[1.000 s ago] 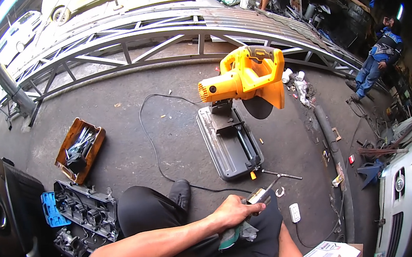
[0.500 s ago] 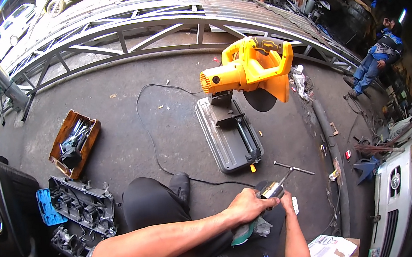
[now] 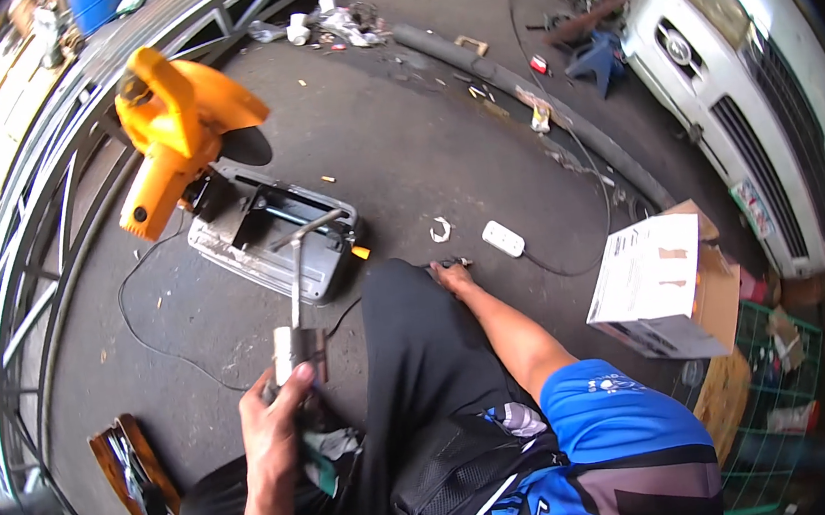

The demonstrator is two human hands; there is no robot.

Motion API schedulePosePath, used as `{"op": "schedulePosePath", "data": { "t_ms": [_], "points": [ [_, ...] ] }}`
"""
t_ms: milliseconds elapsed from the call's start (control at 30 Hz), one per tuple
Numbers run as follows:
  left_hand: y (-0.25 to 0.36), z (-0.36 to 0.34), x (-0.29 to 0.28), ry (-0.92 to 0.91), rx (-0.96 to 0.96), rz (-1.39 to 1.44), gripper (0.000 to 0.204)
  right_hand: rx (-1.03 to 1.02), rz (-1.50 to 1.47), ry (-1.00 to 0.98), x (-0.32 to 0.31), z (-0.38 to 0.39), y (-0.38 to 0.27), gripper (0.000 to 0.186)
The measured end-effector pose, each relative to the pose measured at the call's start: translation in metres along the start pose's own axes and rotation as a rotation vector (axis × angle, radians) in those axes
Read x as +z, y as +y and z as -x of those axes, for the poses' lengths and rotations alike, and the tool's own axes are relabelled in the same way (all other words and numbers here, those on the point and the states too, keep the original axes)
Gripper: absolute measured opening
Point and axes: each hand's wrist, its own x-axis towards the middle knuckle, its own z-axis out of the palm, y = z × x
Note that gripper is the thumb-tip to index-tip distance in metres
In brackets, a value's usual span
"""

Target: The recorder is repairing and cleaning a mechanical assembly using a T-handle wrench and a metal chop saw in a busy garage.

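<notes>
Left hand (image 3: 271, 420) pinching one cylinder (image 3: 286, 350); one T-bar (image 3: 297, 285) pointing outward.
Left to right: one saw (image 3: 183, 131); cylinder left of the right knee (image 3: 398, 287), T-bar's long axis running outward from it, crossbar at the far end; right hand (image 3: 452, 279) beside that knee, grip too small to tell; one strip (image 3: 503, 239); one box (image 3: 644, 275).

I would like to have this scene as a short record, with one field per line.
left hand: grips a metal piece with a T-shaped handle pointing away from the person
right hand: beside the knee, at something dark, too small to tell
ahead, left: yellow cut-off saw
ahead, right: white power strip
right: cardboard box
far right: white vehicle
</notes>
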Motion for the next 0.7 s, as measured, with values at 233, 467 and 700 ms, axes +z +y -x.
{"op": "schedulePosePath", "data": {
  "t_ms": [233, 467, 700],
  "points": [
    [-0.032, -0.005, -0.012, 0.086, -0.008, -0.072, 0.047, 0.439, -0.712, 0.156, 0.008, -0.01, -0.004, 0.053],
    [-0.035, -0.019, 0.006, 0.057, -0.021, -0.111, 0.046, 0.1, -1.089, 0.716, -0.031, -0.066, 0.06, 0.025],
    [-0.015, -0.014, 0.016, 0.027, -0.05, -0.029, 0.042, -0.117, -0.292, 0.75, -0.145, -0.045, 0.125, 0.043]
  ]
}}
